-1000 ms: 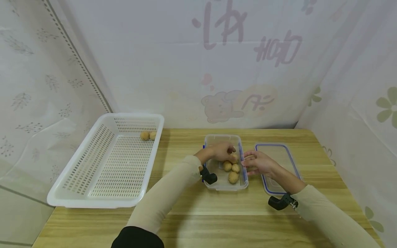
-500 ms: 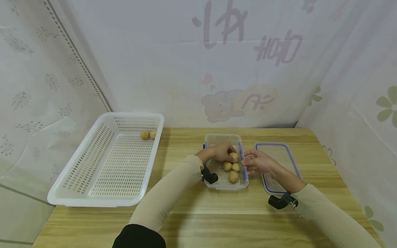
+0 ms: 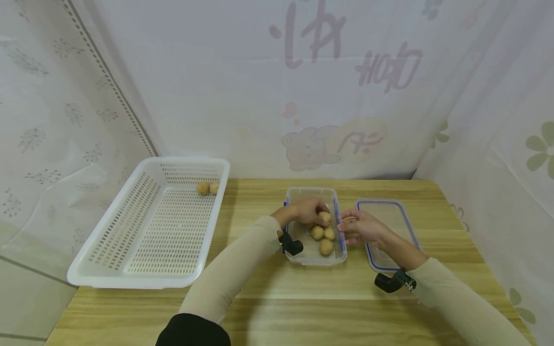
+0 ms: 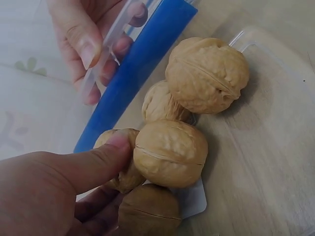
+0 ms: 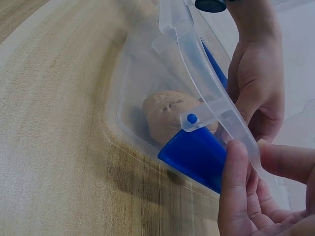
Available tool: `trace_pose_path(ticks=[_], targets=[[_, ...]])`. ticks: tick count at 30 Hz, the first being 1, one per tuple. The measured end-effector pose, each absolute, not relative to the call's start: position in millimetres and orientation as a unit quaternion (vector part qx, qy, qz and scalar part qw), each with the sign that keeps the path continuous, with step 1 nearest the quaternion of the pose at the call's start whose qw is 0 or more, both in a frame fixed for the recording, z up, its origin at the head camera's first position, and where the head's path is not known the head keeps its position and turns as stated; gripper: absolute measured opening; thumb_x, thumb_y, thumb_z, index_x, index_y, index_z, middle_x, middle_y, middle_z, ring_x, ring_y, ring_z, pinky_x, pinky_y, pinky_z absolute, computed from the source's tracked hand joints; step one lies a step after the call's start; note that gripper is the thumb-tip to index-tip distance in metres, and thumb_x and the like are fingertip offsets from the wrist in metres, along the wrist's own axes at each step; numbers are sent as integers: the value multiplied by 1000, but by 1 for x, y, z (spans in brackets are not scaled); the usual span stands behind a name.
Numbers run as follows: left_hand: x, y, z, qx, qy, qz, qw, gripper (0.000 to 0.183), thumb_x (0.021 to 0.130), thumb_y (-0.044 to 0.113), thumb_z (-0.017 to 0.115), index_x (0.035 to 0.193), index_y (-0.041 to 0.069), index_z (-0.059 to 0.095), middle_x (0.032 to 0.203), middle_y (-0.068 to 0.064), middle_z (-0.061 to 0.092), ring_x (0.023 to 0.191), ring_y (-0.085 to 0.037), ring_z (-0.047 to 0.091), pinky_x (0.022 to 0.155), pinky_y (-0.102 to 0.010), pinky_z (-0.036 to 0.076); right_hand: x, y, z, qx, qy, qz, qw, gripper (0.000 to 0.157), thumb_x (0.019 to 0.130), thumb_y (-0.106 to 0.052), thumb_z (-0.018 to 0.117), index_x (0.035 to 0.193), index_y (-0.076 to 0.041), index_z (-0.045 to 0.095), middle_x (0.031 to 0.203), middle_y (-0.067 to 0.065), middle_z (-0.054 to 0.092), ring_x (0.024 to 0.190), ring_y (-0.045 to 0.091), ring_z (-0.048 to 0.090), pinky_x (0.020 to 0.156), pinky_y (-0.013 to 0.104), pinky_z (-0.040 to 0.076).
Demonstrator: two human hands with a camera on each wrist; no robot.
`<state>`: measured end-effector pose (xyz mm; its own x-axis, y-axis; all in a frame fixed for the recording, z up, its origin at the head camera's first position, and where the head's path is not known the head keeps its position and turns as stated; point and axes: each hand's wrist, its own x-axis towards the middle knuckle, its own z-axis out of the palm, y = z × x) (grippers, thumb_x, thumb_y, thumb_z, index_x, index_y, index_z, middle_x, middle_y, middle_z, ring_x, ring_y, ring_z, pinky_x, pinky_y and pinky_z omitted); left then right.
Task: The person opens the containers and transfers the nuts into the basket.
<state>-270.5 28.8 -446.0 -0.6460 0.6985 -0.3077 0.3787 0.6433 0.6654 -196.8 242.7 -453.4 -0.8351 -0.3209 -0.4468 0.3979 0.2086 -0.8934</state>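
While the left hand (image 3: 308, 211) sits palm-down, walnut (image 3: 325, 218) pinched:
right hand (image 3: 361, 227) pretty much clamped on the box rim (image 5: 212, 98) beside it.

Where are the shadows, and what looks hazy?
Head: soft shadow on the table, right of the basket. Left wrist: faint shadow right of the uppermost walnut; upper-left cloth washed out. Right wrist: shadow below the box; the walnut seen through it looks hazy.

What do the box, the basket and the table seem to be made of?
Box: likely smooth, clear plastic; its walls are see-through. Basket: probably plastic, white and smooth; it has regular, moulded-looking slots. Table: wood or wood-look laminate, fairly matt; grain streaks show, but could be printed.
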Motion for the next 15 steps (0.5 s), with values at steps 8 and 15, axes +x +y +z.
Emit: trace_pose_path(ticks=[8, 15], targets=[[-272, 25, -444, 306, 867, 307, 245, 43, 93, 14, 75, 134, 5, 64, 125, -8, 68, 112, -19, 60, 99, -28, 47, -196, 243, -454, 23, 724, -627, 287, 36, 98, -4, 64, 128, 4, 45, 96, 5, 62, 86, 14, 63, 74, 32, 61], [-273, 22, -438, 299, 859, 338, 243, 45, 93, 6, 72, 136, 1, 61, 127, -12, 65, 111, -19, 59, 98, -27, 48, -196, 243, -452, 15, 724, -628, 287, 39, 99, -4, 63, 131, 7, 43, 96, 3, 61, 87, 14, 62, 73, 32, 61]])
